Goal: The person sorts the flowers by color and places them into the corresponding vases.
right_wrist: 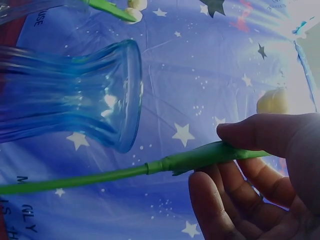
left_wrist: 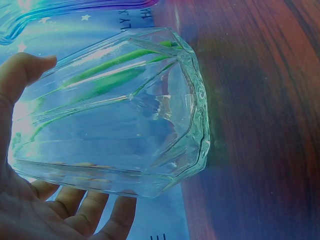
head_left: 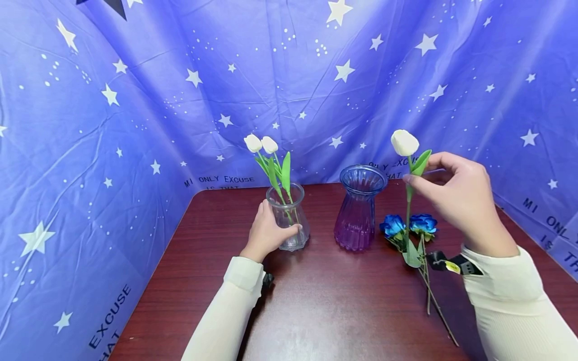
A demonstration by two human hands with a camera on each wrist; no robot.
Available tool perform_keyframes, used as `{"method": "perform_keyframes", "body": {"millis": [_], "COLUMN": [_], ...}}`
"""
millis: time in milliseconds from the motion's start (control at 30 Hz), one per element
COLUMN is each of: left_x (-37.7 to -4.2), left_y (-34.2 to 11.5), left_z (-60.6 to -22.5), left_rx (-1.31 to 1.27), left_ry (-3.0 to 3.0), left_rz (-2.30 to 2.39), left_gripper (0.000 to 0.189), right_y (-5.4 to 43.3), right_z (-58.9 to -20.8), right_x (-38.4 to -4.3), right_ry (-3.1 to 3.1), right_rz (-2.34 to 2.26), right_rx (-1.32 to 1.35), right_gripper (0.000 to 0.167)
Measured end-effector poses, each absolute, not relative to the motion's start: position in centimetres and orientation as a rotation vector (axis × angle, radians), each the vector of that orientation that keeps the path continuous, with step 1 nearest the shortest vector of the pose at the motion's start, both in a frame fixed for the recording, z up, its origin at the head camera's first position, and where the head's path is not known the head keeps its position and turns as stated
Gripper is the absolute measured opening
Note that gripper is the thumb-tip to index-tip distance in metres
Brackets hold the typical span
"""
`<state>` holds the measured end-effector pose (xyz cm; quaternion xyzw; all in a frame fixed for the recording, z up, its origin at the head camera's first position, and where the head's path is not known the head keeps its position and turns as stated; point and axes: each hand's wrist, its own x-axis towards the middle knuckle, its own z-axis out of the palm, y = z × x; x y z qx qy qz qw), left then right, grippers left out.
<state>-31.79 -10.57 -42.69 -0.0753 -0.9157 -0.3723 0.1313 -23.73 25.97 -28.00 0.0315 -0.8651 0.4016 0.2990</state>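
Note:
My left hand [head_left: 267, 231] grips a clear glass vase [head_left: 295, 240] on the table, thumb on one side and fingers round the other, as the left wrist view shows. Two white tulips [head_left: 261, 144] with green leaves stand in that vase, leaning left. In my right hand [head_left: 462, 193], a single white tulip [head_left: 405, 143] is pinched by its green stem [right_wrist: 195, 156] and held upright above the table. Between the hands stands a blue and purple glass vase [head_left: 355, 215], with no flowers in it. Below the held tulip lie two blue roses [head_left: 423, 223].
The dark red wooden table [head_left: 316, 306] carries everything. Blue star-printed cloth [head_left: 280, 90] hangs close behind it and along both sides. The roses' long thin stems [head_left: 440, 313] reach toward the table's front, beside the right sleeve.

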Motion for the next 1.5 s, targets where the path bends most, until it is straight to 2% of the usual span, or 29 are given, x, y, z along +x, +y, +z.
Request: {"method": "perform_keyframes", "body": {"millis": [667, 1500], "left_x": [-31.8, -31.8], "left_y": [-10.8, -10.6], "left_z": [-42.7, -42.8], "left_rx": [-0.22, -0.226], "left_ry": [-2.644, -2.653], "left_rz": [-1.094, -1.087], "left_gripper": [0.092, 0.097], "right_y": [22.3, 19.6], "right_z": [-25.4, -23.0], "right_x": [-24.0, -25.0], "right_ry": [-2.133, -2.074], "right_rz": [1.197, 1.203], "right_rx": [0.215, 0.346], "right_gripper": [0.021, 0.024]}}
